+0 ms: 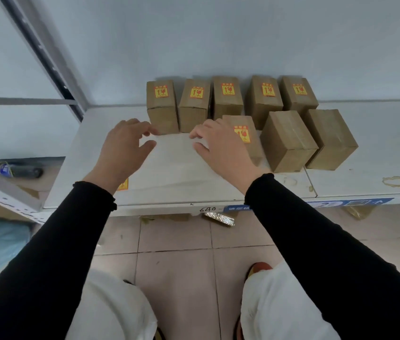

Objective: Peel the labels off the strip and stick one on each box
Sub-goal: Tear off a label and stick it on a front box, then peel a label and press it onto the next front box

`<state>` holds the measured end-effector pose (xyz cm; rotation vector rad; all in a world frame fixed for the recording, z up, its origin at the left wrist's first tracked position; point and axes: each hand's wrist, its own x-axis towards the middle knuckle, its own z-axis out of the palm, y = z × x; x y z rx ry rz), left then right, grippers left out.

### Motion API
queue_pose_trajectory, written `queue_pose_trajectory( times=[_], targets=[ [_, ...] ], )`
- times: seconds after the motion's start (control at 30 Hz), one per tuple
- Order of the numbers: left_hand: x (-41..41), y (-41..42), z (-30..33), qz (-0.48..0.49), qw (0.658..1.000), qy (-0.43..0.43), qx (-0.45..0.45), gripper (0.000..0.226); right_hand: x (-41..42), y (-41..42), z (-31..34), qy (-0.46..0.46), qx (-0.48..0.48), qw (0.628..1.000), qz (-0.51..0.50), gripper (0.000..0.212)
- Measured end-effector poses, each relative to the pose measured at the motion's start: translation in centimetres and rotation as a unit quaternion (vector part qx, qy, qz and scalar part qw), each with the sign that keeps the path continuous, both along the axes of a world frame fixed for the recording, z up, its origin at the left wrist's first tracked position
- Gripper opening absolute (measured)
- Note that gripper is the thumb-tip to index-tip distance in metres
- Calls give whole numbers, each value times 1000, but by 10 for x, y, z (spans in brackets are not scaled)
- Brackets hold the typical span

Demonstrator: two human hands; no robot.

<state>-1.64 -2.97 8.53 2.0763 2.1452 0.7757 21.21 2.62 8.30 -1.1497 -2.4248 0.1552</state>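
So on the far left there's a lower shelf with a blue-labelled bottle lying on it, off to the side of the white surface. My left hand hovers over the surface with fingers loosely curled, gripping nothing I can see, and a yellow label peeks out from under that wrist near the front edge. I can't make out the rest of the strip. The far row of five boxes sits against the wall, each with a yellow-and-red label on top. My right hand is relaxed too, fingers slightly bent, resting against the labelled near box. Right of that, two unlabelled boxes stand side by side, touching. A brown ring stain marks the surface on the far right.
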Motion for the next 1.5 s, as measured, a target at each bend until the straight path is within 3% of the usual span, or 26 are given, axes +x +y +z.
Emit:
queue_pose_trajectory(
  times=[0.37, 0.6, 0.83, 1.0, 1.17, 1.5],
  targets=[
    [-100, -46, -48, 50, 992, -15, -114, 27, -111, -37, -62, 7, -127, 991, 31, 26],
    [-112, -42, -85, 62, 973, 20, -220, 49, -167, -46, -89, -6, -166, 986, 3, 32],
    [-108, -32, -92, 69, 973, 50, -215, 46, -178, -46, -106, -25, -177, 984, -23, 31],
    [-108, -28, -89, 89, 969, -93, -211, 22, -176, -49, -108, 11, -178, 984, -25, 34],
    [-111, -32, -81, 124, 900, -361, -210, 11, -170, -53, -108, 59, -179, 981, -40, 36],
    [-106, -35, -74, 122, 882, -407, -203, 15, -168, -55, -108, 113, -189, 974, -48, 20]
  ],
)
